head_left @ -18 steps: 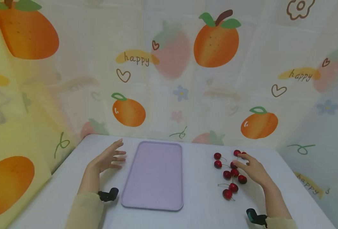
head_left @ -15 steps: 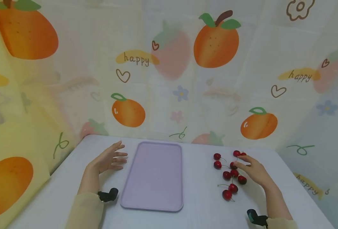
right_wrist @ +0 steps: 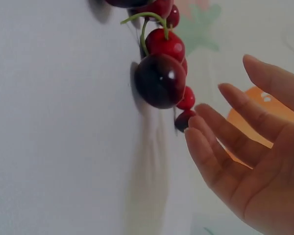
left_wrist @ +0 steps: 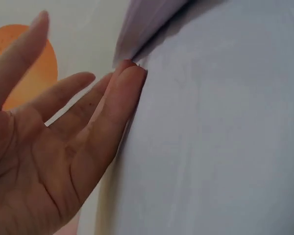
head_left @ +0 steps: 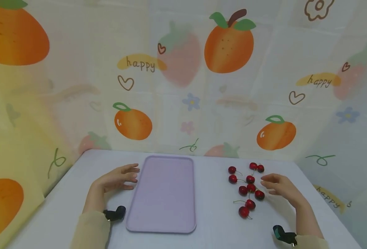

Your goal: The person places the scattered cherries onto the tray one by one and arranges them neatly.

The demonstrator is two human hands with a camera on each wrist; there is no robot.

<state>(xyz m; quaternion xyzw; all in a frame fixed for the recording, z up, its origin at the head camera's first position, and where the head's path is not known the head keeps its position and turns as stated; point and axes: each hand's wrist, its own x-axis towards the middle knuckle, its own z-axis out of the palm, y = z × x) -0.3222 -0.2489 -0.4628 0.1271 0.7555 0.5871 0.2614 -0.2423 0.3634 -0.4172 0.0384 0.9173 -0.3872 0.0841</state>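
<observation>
Viewing the table (head_left: 219,221), we see cherries (head_left: 251,187) toward its far right corner, just left of the right hand (head_left: 281,188), relaxed and empty; the left hand (head_left: 115,178), likewise loose, is beside the left edge of the tray (head_left: 163,195).

left grip (left_wrist: 59,147): loosely spread | purple tray (left_wrist: 148,22): near | white tabletop (left_wrist: 215,132): beside

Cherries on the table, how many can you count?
10 cherries, right of the tray: two at the cluster's back left, two at its back right, one just nearer than those, three across its middle, two at its front. None looks hidden.
</observation>
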